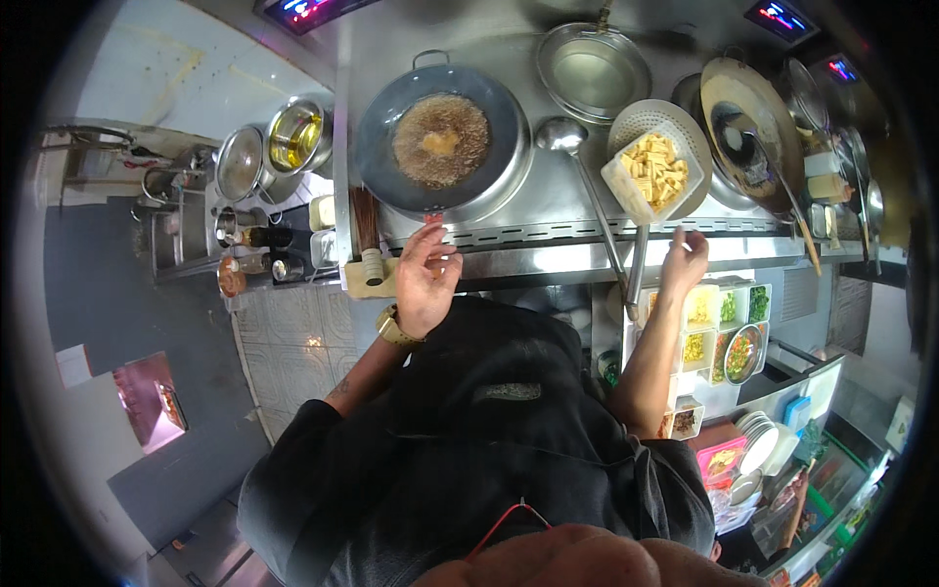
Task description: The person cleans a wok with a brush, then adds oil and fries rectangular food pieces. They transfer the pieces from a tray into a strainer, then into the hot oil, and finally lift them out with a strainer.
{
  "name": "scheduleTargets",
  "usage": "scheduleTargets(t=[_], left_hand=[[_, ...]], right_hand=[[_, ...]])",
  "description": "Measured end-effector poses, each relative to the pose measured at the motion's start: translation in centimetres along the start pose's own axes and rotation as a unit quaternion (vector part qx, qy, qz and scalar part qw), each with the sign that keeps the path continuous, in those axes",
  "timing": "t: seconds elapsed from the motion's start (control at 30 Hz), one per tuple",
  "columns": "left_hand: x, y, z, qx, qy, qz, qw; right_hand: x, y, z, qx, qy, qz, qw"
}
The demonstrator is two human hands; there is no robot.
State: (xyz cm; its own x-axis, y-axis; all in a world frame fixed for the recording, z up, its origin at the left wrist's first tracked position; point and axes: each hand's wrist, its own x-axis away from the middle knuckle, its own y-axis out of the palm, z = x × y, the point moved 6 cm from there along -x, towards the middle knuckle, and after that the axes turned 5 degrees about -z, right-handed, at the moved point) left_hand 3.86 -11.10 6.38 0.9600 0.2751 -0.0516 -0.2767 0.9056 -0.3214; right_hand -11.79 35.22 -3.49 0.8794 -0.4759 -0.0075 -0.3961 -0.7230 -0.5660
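Observation:
My left hand [428,275], with a gold-coloured watch on the wrist, is at the near rim of a dark wok [378,150]. Its fingers are loosely curled and apart, close to a small red piece [433,218] at the rim. Brown, bubbling liquid [411,143] with a yellowish patch in the middle fills the wok's bottom. Just below a clear plastic tub [623,194], my right hand [686,257] is bent and seems to hold nothing. Pale yellow cut pieces [655,170] fill the tub, which rests on a perforated strainer ladle [631,121].
A steel ladle [563,136] lies beside the wok, its handle overhanging the front edge. Behind stands a pan of clear liquid [594,73]; a second wok [755,103] is right. A bamboo brush [367,227] sits left. Ingredient tubs [700,304] and another person's arm [796,506] are lower right.

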Motion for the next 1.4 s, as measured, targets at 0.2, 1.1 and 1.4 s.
scheduleTargets(t=[0.2, 1.1, 1.4], left_hand=[[0.5, -4.5, -7.6, -0.304, -0.057, 0.022, 0.951], [-10.0, 20.9, -3.9, 0.338, -0.152, -0.172, 0.913], [-9.9, 22.1, -3.9, 0.269, -0.11, -0.134, 0.947]], right_hand=[[-7.0, 5.0, 3.2, 0.039, 0.163, -0.153, 0.974], [3.7, -2.0, -13.6, 0.093, -0.256, -0.177, 0.946], [4.0, 7.9, -17.6, 0.251, -0.299, -0.278, 0.878]])
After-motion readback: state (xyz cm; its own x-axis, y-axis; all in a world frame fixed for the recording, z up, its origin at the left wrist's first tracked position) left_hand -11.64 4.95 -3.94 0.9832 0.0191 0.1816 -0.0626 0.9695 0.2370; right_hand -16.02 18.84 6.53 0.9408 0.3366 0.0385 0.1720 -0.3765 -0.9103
